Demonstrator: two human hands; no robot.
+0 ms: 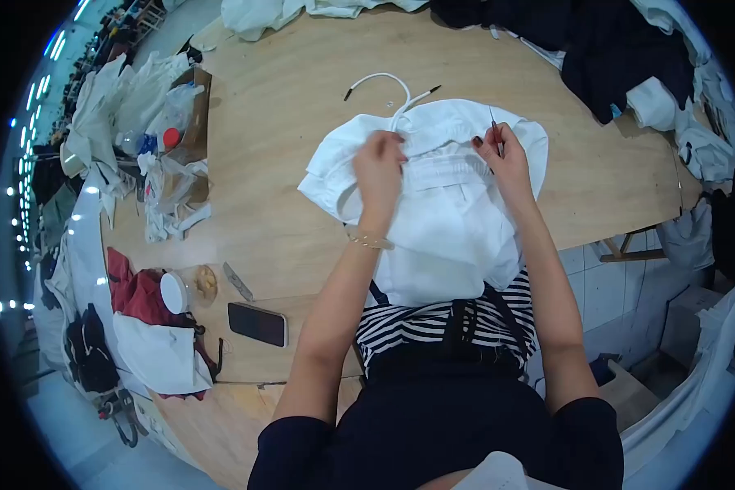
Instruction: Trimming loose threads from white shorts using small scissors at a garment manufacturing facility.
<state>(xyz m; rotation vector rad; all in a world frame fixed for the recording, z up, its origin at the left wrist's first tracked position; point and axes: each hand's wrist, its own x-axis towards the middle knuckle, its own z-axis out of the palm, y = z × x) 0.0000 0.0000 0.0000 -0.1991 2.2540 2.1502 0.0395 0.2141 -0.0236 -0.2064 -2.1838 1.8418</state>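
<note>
White shorts (445, 220) lie partly on the wooden table and partly over my lap, with the gathered elastic waistband across the middle. A white drawstring (403, 88) with dark tips loops out beyond the far edge of the cloth. At the left part of the waistband is my left hand (379, 163), its bent fingers smeared by motion, so their grip is unclear. My right hand (505, 159) is closed on a thin pointed tool with a dark red handle (496, 131), its tip pointing away from me. The right fingertips rest by the waistband.
On the left lie a phone (258, 324), a grey blade-like tool (238, 281), a clear jar with a white lid (174, 292) and red cloth (135, 282). Farther off stands a cardboard box (196, 122) with bags. Dark garments (604, 65) heap at the far right.
</note>
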